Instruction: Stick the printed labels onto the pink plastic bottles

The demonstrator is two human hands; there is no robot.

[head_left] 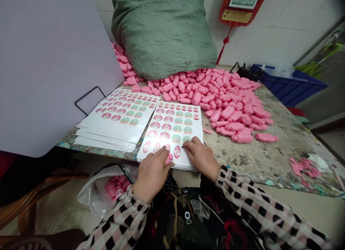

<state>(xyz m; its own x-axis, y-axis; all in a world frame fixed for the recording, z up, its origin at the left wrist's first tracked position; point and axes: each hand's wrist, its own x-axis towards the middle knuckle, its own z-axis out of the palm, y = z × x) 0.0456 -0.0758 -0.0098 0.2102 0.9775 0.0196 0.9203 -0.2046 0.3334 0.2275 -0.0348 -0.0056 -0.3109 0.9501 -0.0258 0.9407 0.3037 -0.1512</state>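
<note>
My left hand point(154, 172) is closed around a small pink plastic bottle point(169, 158), most of it hidden by the fingers, over the front edge of a sticker sheet point(194, 129). My right hand point(202, 157) rests on the same sheet, its fingers pinched by an oval pink sticker point(177, 152). A thin dark tip shows at these fingertips; what it belongs to is hidden. Rows of pink and green round stickers cover the sheet, which lies on top of a stack.
A second pile of sticker sheets point(121, 115) lies to the left. Many pink bottles point(229, 110) are heaped behind, under a large green sack point(164, 34). A blue crate point(291, 85) stands at the right. Pink scraps point(304, 167) lie near the table's right edge.
</note>
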